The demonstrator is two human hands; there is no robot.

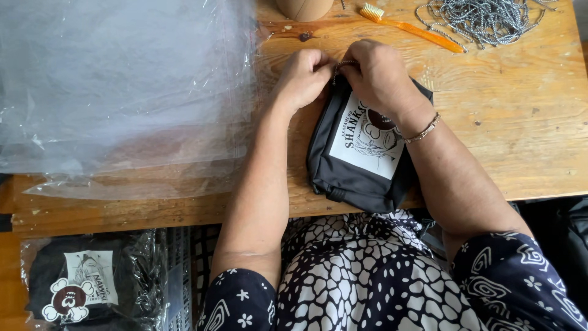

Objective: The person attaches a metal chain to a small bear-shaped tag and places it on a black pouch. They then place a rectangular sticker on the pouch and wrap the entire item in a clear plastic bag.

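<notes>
Near the front edge of the wooden table point(520, 122) lies a black pouch point(358, 165), its lower end hanging slightly over the edge toward the person's lap. A white rectangular label point(367, 144) with a dark drawing and dark lettering sits on its upper face, partly hidden under the right wrist. The pouch's long axis runs tilted, from lower left, near the person, to upper right, away from them; the label is turned the same way.

Both hands meet at the pouch's far top edge. The left hand point(304, 76) has its grip pinched shut, fingertips pressed together on a small metal bead chain point(343, 66) at that edge. The right hand point(376, 76) is curled closed over the same spot, its fingers on the chain and the pouch's corner; a thin bracelet point(422, 130) circles its wrist.

Left of the hands a stack of clear plastic bags point(122, 86) covers much of the table. At the far edge lie an orange toothbrush point(410, 26), its bristles pointing left, a heap of silver bead chains point(484, 18) in the right corner, and a tan rounded object point(304, 7), cut off by the frame. Below the table at lower left, a second black pouch wrapped in clear plastic point(79, 285) shows a white label with a brown and white figure.
</notes>
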